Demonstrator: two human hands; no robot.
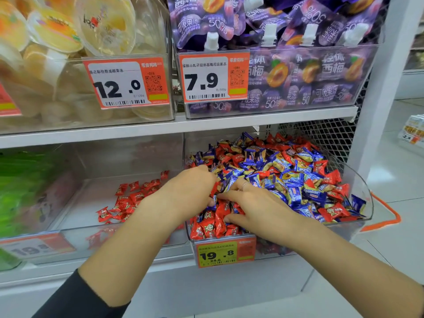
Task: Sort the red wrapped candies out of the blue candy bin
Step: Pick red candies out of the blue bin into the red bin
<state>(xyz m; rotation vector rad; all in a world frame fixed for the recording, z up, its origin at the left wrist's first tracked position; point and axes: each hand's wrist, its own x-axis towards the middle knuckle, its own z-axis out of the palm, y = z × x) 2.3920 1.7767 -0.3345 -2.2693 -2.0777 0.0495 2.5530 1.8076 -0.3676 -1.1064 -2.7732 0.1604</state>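
Lower right of frame: I see one clear bin (pixel 358 180) heaped with mixed candies, blue wrappers (pixel 296 193) and red wrappers (pixel 332 177) too many to count; a cluster of reds (pixel 210 227) sits packed against its front left corner. Both my hands are in the pile at centre. Left hand (pixel 190 189) has fingers curled down into the candies, and a red wrapper (pixel 214 188) shows at its fingertips; I cannot tell how many it holds. Right hand (pixel 250 206) lies flat with fingers spread over the candies, pointing toward the left one, a ring (pixel 245 184) on one finger. Lower centre-left: a second clear bin (pixel 75 203), holding only red candies (pixel 128 200), roughly twenty, scattered on its floor. One yellow price tag (pixel 226 252) reading 19.8 hangs on the mixed bin's front. Upper shelf: two bins, jelly cups (pixel 55 31) at upper left, purple pouches (pixel 275 24) at upper right, with two orange tags, 12.0 (pixel 126 82) and 7.9 (pixel 213 76). Green packs (pixel 16 187) blur at far left.
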